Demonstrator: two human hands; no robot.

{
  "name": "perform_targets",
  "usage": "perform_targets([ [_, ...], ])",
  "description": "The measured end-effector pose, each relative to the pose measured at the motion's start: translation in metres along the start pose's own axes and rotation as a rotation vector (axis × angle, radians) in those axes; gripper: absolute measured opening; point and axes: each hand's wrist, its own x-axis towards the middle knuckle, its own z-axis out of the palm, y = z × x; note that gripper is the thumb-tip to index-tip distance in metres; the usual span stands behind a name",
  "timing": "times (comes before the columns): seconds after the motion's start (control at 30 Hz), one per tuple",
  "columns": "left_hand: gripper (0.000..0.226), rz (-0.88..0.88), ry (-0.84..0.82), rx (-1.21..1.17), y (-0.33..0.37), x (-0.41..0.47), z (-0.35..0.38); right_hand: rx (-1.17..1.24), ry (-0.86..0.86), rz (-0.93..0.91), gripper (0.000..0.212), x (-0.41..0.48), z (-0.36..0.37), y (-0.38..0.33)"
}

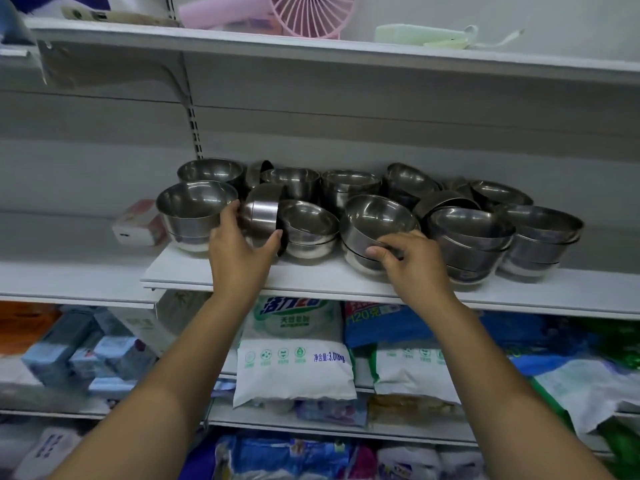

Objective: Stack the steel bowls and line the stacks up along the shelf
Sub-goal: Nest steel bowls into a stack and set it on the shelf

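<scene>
Several steel bowls crowd the white shelf (pixel 311 284), some in short stacks, some loose. My left hand (pixel 239 247) grips a bowl lying on its side (pixel 261 213), thumb on its right rim, fingers on its left. That bowl sits between a short stack at the front left (pixel 194 211) and another low stack (pixel 308 226). My right hand (pixel 408 254) holds the front wall of a tilted bowl (pixel 377 220) that tops a short stack in the middle. Further uneven stacks stand at the right (pixel 471 237) (pixel 540 233) and along the back (pixel 349 187).
A small pink and white box (pixel 138 225) lies at the left on the neighbouring shelf board. A pink fan (pixel 311 13) stands on the shelf above. Bags of detergent (pixel 294 355) and blue packs (pixel 86 355) fill the shelves below.
</scene>
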Motion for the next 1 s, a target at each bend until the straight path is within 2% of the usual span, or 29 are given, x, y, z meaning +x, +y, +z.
perform_targets([
  [0.27,0.076,-0.096,0.12,-0.175,0.022,-0.01,-0.016,0.218,0.005,0.036,0.007,-0.002,-0.006,-0.004],
  [0.43,0.072,-0.119,0.219,-0.33,0.046,-0.022,-0.035,0.384,0.014,-0.003,0.029,0.004,-0.014,-0.019],
  [0.57,0.069,-0.131,0.251,-0.446,0.065,-0.027,-0.049,0.473,0.009,-0.063,0.026,0.01,-0.01,-0.033],
  [0.8,0.075,-0.391,0.025,-0.904,0.085,-0.017,-0.047,0.507,0.111,-0.274,0.015,0.028,-0.005,-0.049],
  [1.0,0.072,-0.476,-0.197,-0.991,0.084,-0.005,-0.019,0.465,0.106,-0.315,0.017,0.04,-0.02,-0.046],
])
